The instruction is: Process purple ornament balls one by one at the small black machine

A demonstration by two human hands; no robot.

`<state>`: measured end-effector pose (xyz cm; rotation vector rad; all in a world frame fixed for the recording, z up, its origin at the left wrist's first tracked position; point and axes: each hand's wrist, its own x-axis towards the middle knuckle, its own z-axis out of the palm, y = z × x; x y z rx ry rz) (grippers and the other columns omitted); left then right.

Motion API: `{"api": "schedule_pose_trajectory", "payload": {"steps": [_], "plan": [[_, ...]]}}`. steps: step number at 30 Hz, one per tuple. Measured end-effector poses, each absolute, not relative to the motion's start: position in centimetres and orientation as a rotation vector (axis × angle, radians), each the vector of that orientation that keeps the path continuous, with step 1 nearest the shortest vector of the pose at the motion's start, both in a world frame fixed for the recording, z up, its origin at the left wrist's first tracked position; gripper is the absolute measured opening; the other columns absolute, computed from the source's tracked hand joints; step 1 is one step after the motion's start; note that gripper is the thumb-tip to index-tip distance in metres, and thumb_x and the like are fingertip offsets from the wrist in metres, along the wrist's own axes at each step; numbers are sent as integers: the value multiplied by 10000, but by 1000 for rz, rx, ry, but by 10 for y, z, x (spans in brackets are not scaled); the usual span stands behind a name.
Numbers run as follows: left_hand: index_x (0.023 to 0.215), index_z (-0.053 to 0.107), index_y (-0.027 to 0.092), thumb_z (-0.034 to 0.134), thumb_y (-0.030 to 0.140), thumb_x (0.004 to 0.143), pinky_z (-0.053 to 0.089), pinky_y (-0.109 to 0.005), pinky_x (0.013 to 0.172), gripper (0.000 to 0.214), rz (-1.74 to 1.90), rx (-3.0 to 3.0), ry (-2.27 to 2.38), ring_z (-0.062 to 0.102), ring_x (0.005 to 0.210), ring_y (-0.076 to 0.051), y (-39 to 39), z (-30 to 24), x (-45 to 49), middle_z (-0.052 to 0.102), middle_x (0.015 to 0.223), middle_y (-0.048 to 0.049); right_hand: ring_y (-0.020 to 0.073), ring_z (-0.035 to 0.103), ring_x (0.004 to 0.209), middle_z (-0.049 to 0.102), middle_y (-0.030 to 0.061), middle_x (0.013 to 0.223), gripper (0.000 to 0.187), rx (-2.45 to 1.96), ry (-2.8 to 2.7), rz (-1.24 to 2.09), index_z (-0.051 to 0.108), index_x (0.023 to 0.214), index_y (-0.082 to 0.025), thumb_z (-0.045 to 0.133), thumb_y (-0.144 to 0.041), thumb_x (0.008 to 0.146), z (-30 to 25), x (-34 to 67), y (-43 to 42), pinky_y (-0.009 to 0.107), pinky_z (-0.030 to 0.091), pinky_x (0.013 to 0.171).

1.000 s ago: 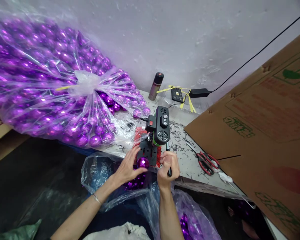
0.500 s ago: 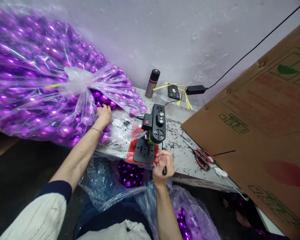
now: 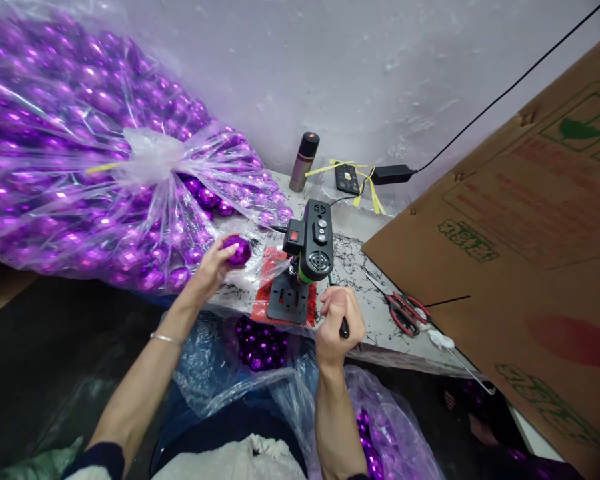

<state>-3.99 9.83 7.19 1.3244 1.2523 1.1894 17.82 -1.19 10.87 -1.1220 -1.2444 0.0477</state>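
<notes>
Pinched in my left hand (image 3: pixel 211 268) is a shiny purple ball (image 3: pixel 238 252), with a faceted surface like a bauble. It is held over the bench, left of a small black drill press (image 3: pixel 316 241) with a red switch. My right hand (image 3: pixel 341 325) is wrapped round the black-ended lever (image 3: pixel 345 327) of the press. The press's slotted base plate (image 3: pixel 289 298) lies on a red sheet, with no ball on it. A big clear bag (image 3: pixel 153 157) full of such balls lies at the left, torn open near my left hand.
Behind the press stand a spray can (image 3: pixel 305 162) and a black power adapter (image 3: pixel 393 175). Red-handled scissors (image 3: pixel 405 313) lie beside a large cardboard box (image 3: pixel 505 267). Dark shavings litter the bench (image 3: pixel 350 257). Purple balls (image 3: pixel 261 343) fill an open bag below its front edge.
My left hand has come out of the bag's opening with a purple ball and moved right toward the press. My right hand, still on the lever, has shifted slightly right.
</notes>
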Motion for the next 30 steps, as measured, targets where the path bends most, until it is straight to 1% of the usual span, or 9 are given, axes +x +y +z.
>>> {"api": "schedule_pose_trajectory", "payload": {"steps": [2,3,5,8,10,13,17,23,30], "plan": [[1284,583,172,530,549,919,662,-383,716,528,1119,932,1013,754,966,-269,68,61,-23,727,1114,-129,117,548,633,506,-32,632,376,-1137,-1246,44,485,656,-217,459,-188,1030,113,178,-11,283,414,611],[1253,598,169,530,564,930,669,-384,723,515,1067,775,931,760,981,-275,55,55,-15,735,1124,-139,116,547,632,501,-33,630,376,-1141,-1247,41,482,656,-217,459,-191,1031,114,178,-11,283,415,612],[1171,637,167,565,581,937,680,-414,811,481,1013,589,839,762,1028,-286,36,42,1,745,1148,-150,116,544,631,494,-34,629,372,-1145,-1252,37,482,663,-219,455,-195,1033,115,179,-11,284,417,615],[1078,676,187,713,508,882,634,-461,1003,378,1017,524,811,747,1107,-285,21,24,20,753,1175,-115,121,551,641,484,-34,626,371,-1155,-1264,37,474,666,-223,446,-202,1036,114,179,-12,287,424,623],[1070,690,197,788,449,828,614,-467,1041,363,1029,561,858,741,1118,-276,18,14,29,756,1182,-91,126,556,648,480,-32,624,373,-1168,-1268,36,471,665,-226,443,-211,1037,113,179,-12,291,430,625],[1185,682,203,821,483,786,618,-460,1007,507,1058,722,994,734,1116,-273,22,0,38,756,1204,-90,127,554,649,480,-31,624,375,-1163,-1275,38,472,664,-227,440,-212,1037,114,180,-13,292,434,626],[1287,649,192,851,547,724,556,-463,1065,695,1108,1088,1116,716,1150,-284,33,-17,47,754,1228,-101,126,555,655,485,-29,630,367,-1163,-1289,40,477,667,-224,444,-200,1032,113,181,-13,289,430,625],[1299,658,226,874,504,745,503,-536,1071,657,1097,1755,1323,674,1201,-347,40,-27,51,743,1241,-123,128,571,665,528,-20,652,351,-1163,-1301,37,499,673,-221,462,-182,1020,110,182,-15,291,440,628],[1329,608,203,789,450,846,554,-484,976,572,1060,2092,1287,703,1106,-338,48,-22,61,737,1179,-134,137,578,659,559,-10,671,327,-1158,-1318,22,522,692,-223,467,-165,1009,111,183,-16,298,444,616]]}}
